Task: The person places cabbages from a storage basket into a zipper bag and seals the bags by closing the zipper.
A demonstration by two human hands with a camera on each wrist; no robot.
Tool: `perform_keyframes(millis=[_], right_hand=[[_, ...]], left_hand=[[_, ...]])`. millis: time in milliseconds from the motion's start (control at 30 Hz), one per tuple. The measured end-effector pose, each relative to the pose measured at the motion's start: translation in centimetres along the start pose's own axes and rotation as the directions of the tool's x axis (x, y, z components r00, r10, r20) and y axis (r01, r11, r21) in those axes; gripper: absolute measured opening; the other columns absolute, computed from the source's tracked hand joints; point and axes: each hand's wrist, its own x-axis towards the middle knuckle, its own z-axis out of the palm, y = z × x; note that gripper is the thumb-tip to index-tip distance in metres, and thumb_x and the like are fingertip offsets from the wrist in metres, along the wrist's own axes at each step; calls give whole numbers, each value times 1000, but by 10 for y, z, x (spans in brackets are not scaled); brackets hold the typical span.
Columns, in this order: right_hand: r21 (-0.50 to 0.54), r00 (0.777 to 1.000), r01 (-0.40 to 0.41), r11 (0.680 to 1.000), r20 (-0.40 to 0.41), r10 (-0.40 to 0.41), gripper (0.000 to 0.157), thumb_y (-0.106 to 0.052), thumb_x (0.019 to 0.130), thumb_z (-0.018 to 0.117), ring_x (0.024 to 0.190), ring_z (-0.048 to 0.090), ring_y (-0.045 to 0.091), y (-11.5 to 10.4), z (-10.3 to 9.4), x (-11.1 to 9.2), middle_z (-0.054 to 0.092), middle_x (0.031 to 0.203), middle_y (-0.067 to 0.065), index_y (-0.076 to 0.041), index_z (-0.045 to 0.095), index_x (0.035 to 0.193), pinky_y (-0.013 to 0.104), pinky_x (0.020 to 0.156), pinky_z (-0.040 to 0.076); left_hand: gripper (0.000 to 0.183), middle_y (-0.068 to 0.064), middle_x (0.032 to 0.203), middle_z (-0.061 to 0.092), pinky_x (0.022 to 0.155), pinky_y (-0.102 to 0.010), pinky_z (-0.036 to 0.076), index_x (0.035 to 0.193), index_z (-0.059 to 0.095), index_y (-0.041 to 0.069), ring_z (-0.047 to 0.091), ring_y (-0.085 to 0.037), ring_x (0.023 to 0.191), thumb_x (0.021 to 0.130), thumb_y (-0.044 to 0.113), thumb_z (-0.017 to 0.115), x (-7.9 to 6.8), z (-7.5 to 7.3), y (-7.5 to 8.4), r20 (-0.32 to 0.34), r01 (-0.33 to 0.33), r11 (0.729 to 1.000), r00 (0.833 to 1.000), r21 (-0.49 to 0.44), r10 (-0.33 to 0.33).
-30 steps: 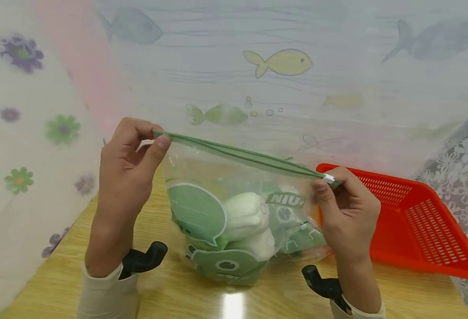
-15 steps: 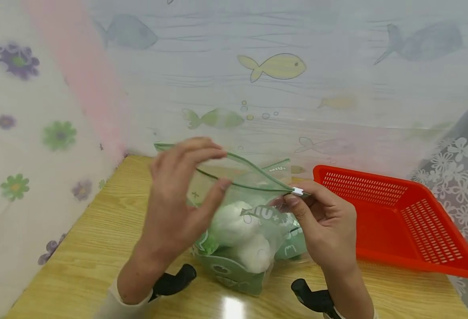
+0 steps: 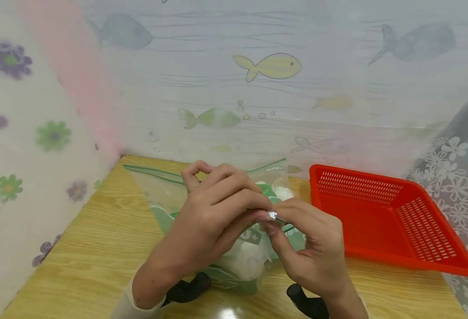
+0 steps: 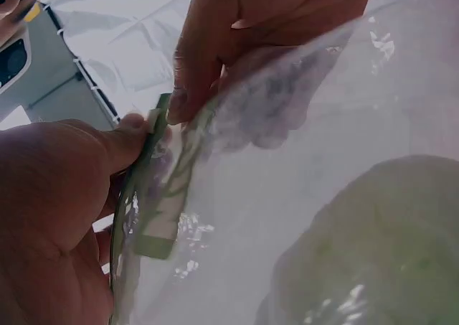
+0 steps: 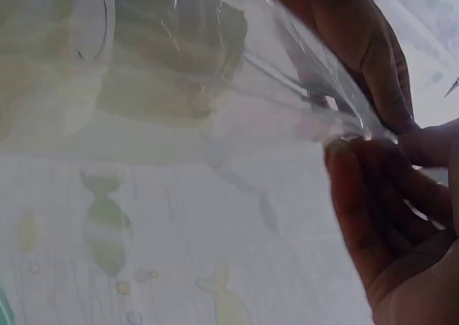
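A clear slider zip bag (image 3: pixel 158 195) with green print stands on the table, pale white vegetables (image 3: pixel 249 261) inside it. At its right top corner, my left hand (image 3: pixel 218 212) pinches the small white slider (image 3: pixel 272 215) between thumb and forefinger. Right beside it, my right hand (image 3: pixel 313 243) pinches the end of the zip strip. The bag's left top corner leans out free to the left. In the left wrist view, the green zip strip (image 4: pixel 161 246) runs between both hands, near a pale round vegetable (image 4: pixel 380 239) seen through the plastic. My left hand hides much of the bag's mouth.
A second green-printed zip bag (image 3: pixel 275 167) with pale contents stands behind the first. To the right is a red plastic basket (image 3: pixel 365 226) with slotted sides. The wooden table (image 3: pixel 70 266) meets printed cloth at the back and left.
My left hand let go of the bag's left top corner and crossed right to the slider. My right hand moved left and down with its corner, still pinching it.
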Motion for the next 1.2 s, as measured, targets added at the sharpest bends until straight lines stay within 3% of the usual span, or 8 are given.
perform_keyframes(millis=[167, 400, 600, 867, 1067, 1133, 1200], right_hand=[[78, 997, 57, 995, -57, -53, 15, -1, 97, 74, 67, 64, 19, 2, 4, 2, 69, 78, 15, 9, 73, 86, 22, 68, 57], [190, 987, -6, 982, -155, 36, 8, 10, 93, 72, 66, 68, 21, 6, 3, -3, 72, 81, 20, 14, 75, 88, 23, 72, 61], [218, 978, -59, 974, -181, 99, 8, 16, 91, 68, 64, 68, 18, 13, -4, -5, 73, 80, 19, 15, 76, 89, 21, 67, 60], [156, 965, -128, 979, -208, 159, 11, 19, 90, 64, 61, 67, 15, 25, -12, -7, 71, 75, 16, 18, 74, 87, 20, 63, 59], [127, 950, -198, 972, -219, 223, 12, 20, 92, 59, 61, 71, 13, 36, -13, -10, 71, 76, 15, 20, 71, 90, 21, 64, 60], [155, 945, -212, 965, -221, 243, 12, 20, 95, 57, 61, 73, 13, 38, -11, -11, 70, 75, 15, 22, 69, 93, 23, 63, 61], [193, 937, -210, 959, -241, 254, 13, 20, 97, 54, 60, 75, 15, 41, -8, -13, 69, 75, 15, 24, 66, 95, 26, 60, 61]], left_hand=[[30, 5, 97, 71, 92, -59, 25, 98, 72, 13, 61, -16, 97, 110, 34, 56, -3, -1, -4, 11, 5, 999, 1000, 53, -5], [37, 3, 101, 71, 93, -60, 25, 101, 71, 14, 62, -19, 98, 111, 40, 47, -12, -10, -28, 30, 63, 986, 997, 152, -68], [37, -1, 102, 70, 93, -60, 20, 102, 71, 13, 60, -24, 99, 112, 40, 47, -29, -42, -60, 46, 115, 964, 991, 239, -129], [41, -2, 101, 69, 94, -46, 12, 105, 72, 10, 55, -23, 95, 110, 44, 49, -55, -94, -94, 36, 232, 929, 967, 287, -252], [35, -6, 100, 67, 99, -41, 15, 105, 70, 5, 55, -13, 100, 107, 36, 54, -72, -117, -109, 15, 300, 924, 950, 235, -312], [28, -5, 99, 66, 98, -37, 22, 107, 68, 3, 53, -9, 94, 109, 28, 55, -77, -117, -112, 34, 323, 931, 942, 173, -333], [23, -3, 94, 61, 91, -31, 29, 111, 66, 1, 48, -7, 85, 112, 19, 51, -81, -112, -113, 63, 373, 924, 923, 83, -379]])
